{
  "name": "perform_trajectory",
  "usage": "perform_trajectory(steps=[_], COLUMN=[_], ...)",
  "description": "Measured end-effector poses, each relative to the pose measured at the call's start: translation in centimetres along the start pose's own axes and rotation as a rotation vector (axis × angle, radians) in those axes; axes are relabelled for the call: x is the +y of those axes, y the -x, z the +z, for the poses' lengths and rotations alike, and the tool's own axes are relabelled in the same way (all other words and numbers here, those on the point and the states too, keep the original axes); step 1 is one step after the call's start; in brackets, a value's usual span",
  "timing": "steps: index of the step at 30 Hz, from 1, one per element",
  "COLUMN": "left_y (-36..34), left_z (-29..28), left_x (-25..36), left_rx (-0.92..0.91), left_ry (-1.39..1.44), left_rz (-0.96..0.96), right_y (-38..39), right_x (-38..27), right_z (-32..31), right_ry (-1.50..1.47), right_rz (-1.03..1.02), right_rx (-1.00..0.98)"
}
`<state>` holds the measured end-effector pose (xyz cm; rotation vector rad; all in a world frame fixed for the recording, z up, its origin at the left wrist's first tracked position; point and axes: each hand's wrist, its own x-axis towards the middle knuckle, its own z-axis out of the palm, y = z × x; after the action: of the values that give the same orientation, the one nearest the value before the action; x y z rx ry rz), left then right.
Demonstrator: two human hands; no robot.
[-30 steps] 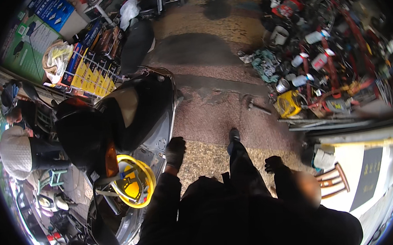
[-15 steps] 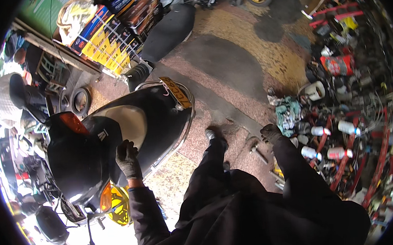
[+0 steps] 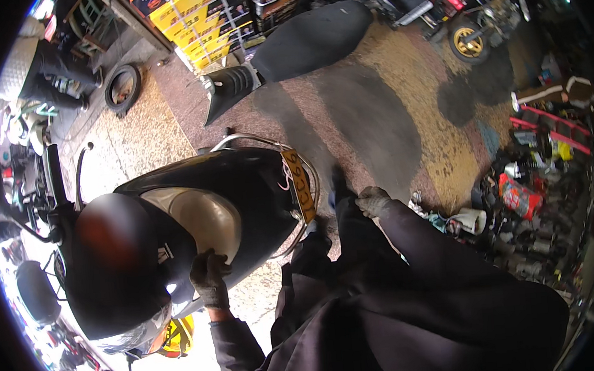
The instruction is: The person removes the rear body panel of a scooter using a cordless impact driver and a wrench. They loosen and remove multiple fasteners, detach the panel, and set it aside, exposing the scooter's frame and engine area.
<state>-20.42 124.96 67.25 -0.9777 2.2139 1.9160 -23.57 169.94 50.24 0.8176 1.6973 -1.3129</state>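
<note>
Your left hand (image 3: pixel 210 280), loosely curled, overlaps the black scooter's (image 3: pixel 252 178) near side, contact unclear. Your right hand (image 3: pixel 375 203), also curled, sits right of its yellow plate (image 3: pixel 298 185), apart.

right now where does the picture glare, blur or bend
In the head view, the floor beside the left hand is washed out white; in the head view, a soft blurred patch covers part of the scooter; in the head view, edges bow toward the rim.
</note>
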Motion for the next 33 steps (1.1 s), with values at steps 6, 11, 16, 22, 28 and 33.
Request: perform_trajectory(steps=[6,11,16,22,28,33], left_y=[-1.1,-1.6,-3.8,-7.7,-7.5,-6.2], left_z=[1.3,2.0,3.5,3.4,2.1,2.8], left_x=[0.6,1.0,-1.0,-4.1,-2.9,0.0], left_rx=[0.232,0.355,0.55,0.617,0.669,0.707], left_ry=[-0.02,-0.217,-0.44,-0.732,-0.89,-0.941], left_rz=[-0.164,-0.165,-0.359,-0.486,-0.625,-0.727], right_y=[-14.6,-25.7,-40.1,-55.8,-66.6,-70.4], right_x=[-9.2,-15.8,-23.5,-29.1,-29.3,-29.1], right_z=[3.0,5.7,14.6,27.3,37.0,40.2], right_ry=[0.364,0.545,0.941,1.389,1.497,1.842], right_rz=[0.03,-0.109,-0.309,-0.669,-0.886,-0.726], right_rx=[-0.196,-0.247,-0.26,-0.455,-0.388,-0.354])
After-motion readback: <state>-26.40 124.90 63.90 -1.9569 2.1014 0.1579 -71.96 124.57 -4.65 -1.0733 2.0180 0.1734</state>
